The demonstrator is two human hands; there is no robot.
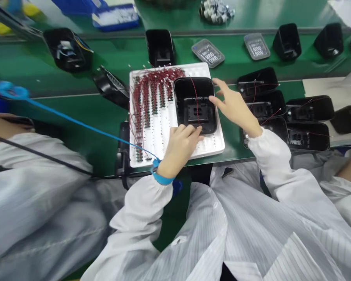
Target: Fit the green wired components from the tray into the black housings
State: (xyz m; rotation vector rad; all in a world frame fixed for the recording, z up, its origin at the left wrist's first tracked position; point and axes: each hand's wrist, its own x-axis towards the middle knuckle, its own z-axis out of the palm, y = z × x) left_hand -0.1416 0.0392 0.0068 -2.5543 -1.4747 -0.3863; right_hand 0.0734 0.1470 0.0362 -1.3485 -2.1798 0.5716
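Note:
A black plastic housing (181, 107), its open side up, rests on a white foam tray (169, 146). A thin red wire (196, 95) crosses its inside and runs down to the fingertips of my left hand (183, 146). Those fingers curl over the near rim of the housing; any small part under them is hidden. My right hand (232, 103) is at the right rim, thumb and forefinger apart and touching the far right corner. Rows of small circuit boards with red wires (155, 86) fill the left of the tray. A blue wrist strap (162, 177) circles my left wrist.
Several wired black housings (308, 108) lie to the right. Along the back ledge are more housings (160, 47) and clear display panels (208, 53). A blue cord (84, 125) stretches left from my wrist. A co-worker's sleeve (41, 164) is close on the left.

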